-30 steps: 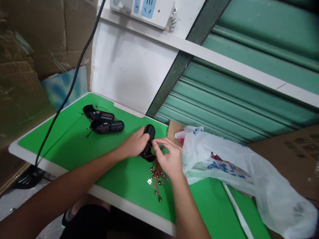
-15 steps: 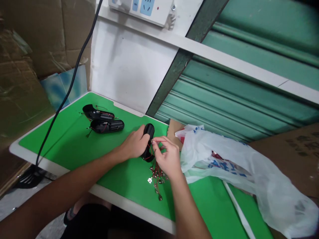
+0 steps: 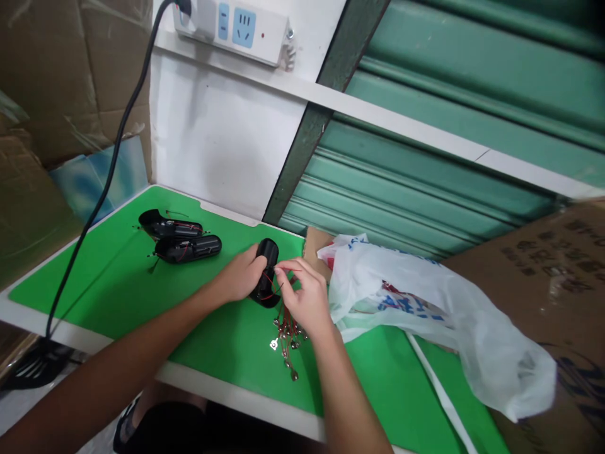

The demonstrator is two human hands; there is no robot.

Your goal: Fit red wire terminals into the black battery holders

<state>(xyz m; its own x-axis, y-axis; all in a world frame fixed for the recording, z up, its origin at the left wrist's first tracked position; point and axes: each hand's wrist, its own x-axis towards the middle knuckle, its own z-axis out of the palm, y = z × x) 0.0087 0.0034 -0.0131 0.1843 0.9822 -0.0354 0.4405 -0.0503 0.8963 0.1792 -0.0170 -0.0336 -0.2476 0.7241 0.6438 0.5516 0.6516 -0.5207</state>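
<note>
My left hand (image 3: 243,272) is closed around the side of a black plastic housing (image 3: 269,252), which stands lengthwise away from me on the green table top. Red wires run out of the housing. The fingertips of my right hand (image 3: 305,293) pinch a thin red wire (image 3: 290,270) at the housing's right side. Just below that hand lies a bunch of small metal contacts on red wires (image 3: 286,334). To the left, two similar black housings (image 3: 189,248) with wires lie side by side.
A white plastic bag (image 3: 401,296) lies on the right of the green table (image 3: 222,353), with a cardboard box (image 3: 543,271) beyond it. A black cable (image 3: 113,157) hangs down on the left from a power strip (image 3: 231,28). Green shutters (image 3: 401,170) stand behind.
The view has shifted, so everything sits further left in the picture. Both hands keep their hold on the housing and the wire, with only slight finger movement.
</note>
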